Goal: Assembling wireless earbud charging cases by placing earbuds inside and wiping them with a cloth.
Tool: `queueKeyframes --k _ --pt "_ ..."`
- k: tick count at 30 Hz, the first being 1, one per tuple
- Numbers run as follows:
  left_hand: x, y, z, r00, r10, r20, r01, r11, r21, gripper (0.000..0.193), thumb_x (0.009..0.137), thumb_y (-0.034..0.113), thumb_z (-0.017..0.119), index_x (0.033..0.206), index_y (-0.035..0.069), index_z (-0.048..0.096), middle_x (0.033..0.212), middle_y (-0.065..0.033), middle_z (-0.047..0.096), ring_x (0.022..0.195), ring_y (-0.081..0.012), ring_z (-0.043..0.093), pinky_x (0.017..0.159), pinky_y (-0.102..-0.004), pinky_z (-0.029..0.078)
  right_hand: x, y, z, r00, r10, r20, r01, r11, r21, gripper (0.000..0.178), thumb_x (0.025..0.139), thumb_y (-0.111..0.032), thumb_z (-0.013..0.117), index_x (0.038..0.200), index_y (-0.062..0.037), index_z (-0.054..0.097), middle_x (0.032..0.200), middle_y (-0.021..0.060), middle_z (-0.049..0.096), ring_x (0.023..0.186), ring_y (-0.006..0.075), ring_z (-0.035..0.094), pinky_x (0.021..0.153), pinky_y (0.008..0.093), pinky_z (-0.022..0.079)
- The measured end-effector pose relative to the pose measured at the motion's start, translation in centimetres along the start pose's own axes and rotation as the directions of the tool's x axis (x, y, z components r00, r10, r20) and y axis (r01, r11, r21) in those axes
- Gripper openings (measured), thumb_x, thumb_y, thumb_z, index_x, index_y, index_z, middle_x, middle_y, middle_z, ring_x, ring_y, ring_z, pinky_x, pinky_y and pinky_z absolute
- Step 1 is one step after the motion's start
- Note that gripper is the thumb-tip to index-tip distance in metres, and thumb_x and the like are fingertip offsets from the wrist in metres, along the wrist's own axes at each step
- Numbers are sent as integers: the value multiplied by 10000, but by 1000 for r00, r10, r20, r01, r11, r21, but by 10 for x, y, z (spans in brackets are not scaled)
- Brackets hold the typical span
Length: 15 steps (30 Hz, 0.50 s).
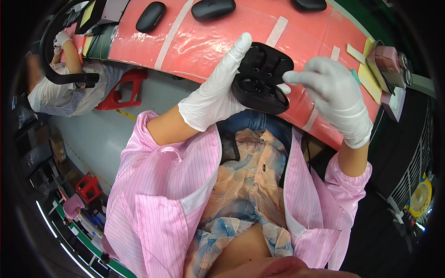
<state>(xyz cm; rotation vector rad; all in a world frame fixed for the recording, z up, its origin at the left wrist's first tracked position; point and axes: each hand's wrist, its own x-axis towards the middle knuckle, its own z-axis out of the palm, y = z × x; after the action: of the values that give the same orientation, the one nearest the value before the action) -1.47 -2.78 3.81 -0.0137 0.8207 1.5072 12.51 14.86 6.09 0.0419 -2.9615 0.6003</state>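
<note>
My left hand (pixel 215 88), in a white glove, grips a black earphone case (pixel 259 100) from its left side and from below. The case's lid (pixel 265 60) stands open, and dark, glossy shapes like earphones with hooks lie inside; their details are hard to make out. My left thumb runs up along the lid's edge. Close to the right side of the case is my right hand (pixel 336 95), also gloved in white. Its index finger stretches toward the case while the other fingers bend loosely, and I see nothing held in it.
On the red table mat (pixel 222 41) lie more closed black cases (pixel 151 16). At the right end stand yellow pads (pixel 369 83) and a pink-topped holder (pixel 387 59). A black bent tube (pixel 69 78) reaches in at left, near a co-worker (pixel 69 92) and a red stool (pixel 127 90).
</note>
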Motion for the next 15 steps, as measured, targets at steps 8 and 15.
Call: queueKeyframes --k 8,15 --pt "6 2 -2 987 -100 127 134 944 -301 713 962 588 397 1340 -11 482 1275 -223 571 1135 -348 605 939 -445 539 -36 4 30 657 736 -165 -205 384 900 175 920 -29 601 1075 6 675 1023 43 650 932 119 588 894 243 469" --pt "17 -20 -3 998 -1 -66 -16 963 -270 360 963 235 552 1212 -25 530 1116 -135 629 985 -222 641 871 -347 559 -10 -31 57 642 570 -512 -133 741 658 195 866 -3 622 1050 -15 687 949 64 647 858 159 608 809 297 498"
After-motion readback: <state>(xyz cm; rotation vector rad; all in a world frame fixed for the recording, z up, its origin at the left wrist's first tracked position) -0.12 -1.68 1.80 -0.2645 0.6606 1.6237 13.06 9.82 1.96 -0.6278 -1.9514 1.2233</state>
